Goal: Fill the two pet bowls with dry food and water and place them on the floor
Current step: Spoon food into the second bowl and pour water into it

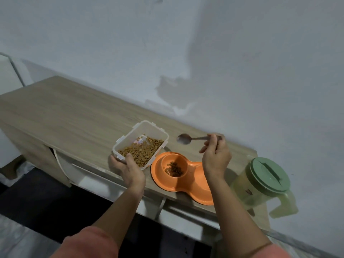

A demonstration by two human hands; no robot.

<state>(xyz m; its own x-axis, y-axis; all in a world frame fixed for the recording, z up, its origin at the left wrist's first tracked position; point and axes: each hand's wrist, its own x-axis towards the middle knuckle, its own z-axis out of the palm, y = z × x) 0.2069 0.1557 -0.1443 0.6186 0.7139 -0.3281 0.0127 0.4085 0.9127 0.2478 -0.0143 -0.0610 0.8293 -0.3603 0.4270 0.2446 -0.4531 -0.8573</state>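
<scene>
The orange double pet bowl [188, 178] sits at the wooden surface's [74, 112] front edge with kibble in its left cup, the left hand [128, 169] gripping the tilted kibble container [141, 144] beside it, the right hand [216, 157] pinching an empty spoon [188, 139] above, a green-lidded pitcher [264, 185] just right.

hands: 2 [128, 168] [216, 155] | spoon: 1 [184, 139] | food container: 1 [130, 138] | double pet bowl: 1 [158, 175] | pitcher: 1 [268, 175] | table: 1 [65, 108]

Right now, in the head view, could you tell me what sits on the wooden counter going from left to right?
Clear food container gripped by the left hand → orange double pet bowl → green-lidded pitcher. The right hand holds a spoon above the bowl.
</scene>
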